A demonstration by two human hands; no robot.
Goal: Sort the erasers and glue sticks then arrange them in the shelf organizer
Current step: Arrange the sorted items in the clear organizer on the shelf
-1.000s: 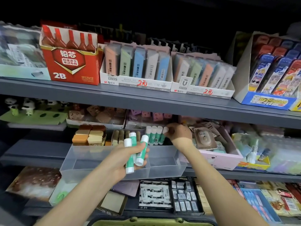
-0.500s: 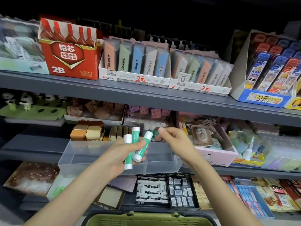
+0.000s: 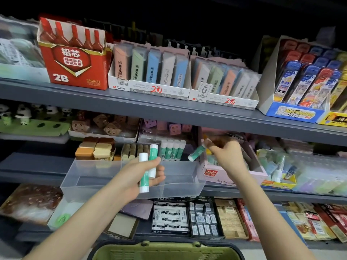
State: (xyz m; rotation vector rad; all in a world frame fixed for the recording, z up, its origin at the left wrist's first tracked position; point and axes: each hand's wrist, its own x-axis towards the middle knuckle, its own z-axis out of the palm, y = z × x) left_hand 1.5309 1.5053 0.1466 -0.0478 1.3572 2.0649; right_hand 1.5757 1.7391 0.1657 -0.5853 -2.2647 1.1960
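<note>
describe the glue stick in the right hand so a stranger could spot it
On the middle shelf sits a clear plastic organizer with four green-and-white glue sticks standing at its back. Just right of them, the right hand pinches one more glue stick. Unlike the upright ones, it hangs tilted in the air, white end lowest.

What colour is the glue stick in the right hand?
The glue stick is green with a white end; the head view shows it.
</note>
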